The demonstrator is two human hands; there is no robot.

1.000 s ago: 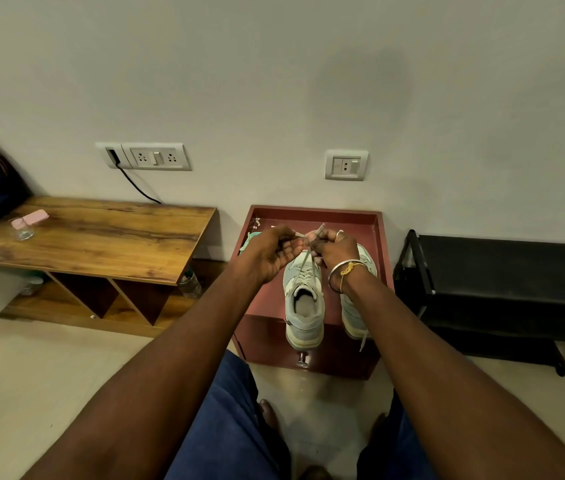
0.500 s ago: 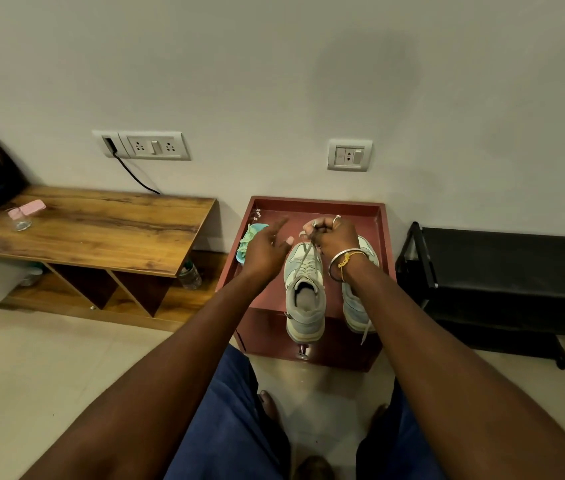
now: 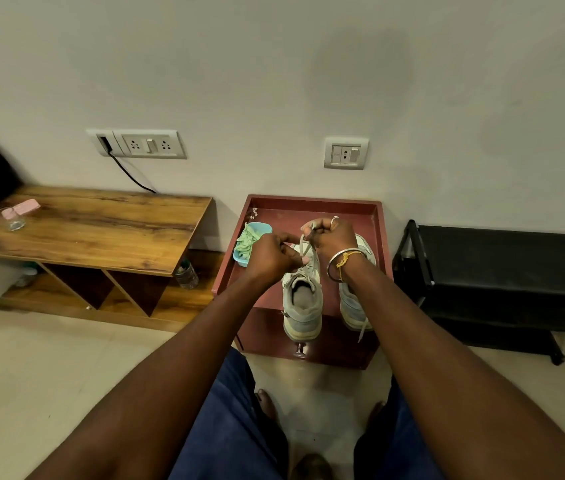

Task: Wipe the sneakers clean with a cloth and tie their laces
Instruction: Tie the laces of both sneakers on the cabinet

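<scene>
Two pale grey-green sneakers stand heels toward me on a dark red cabinet top. Over the left sneaker, my right hand pinches a loop of its lace and holds it up. My left hand is curled beside it and pinches the same lace lower down. The right sneaker is partly hidden under my right wrist, and one loose lace end hangs over the cabinet's front edge. A green cloth lies in a small blue tub at the cabinet's left side.
A wooden bench with a small glass jar stands to the left, a plastic bottle on its lower shelf. A black shoe rack stands to the right. Wall sockets sit above. My knees and bare feet are below.
My left hand has come back to the lace and closed on it, after opening half a second ago. My right hand keeps holding the loop. The view has shifted slightly.
</scene>
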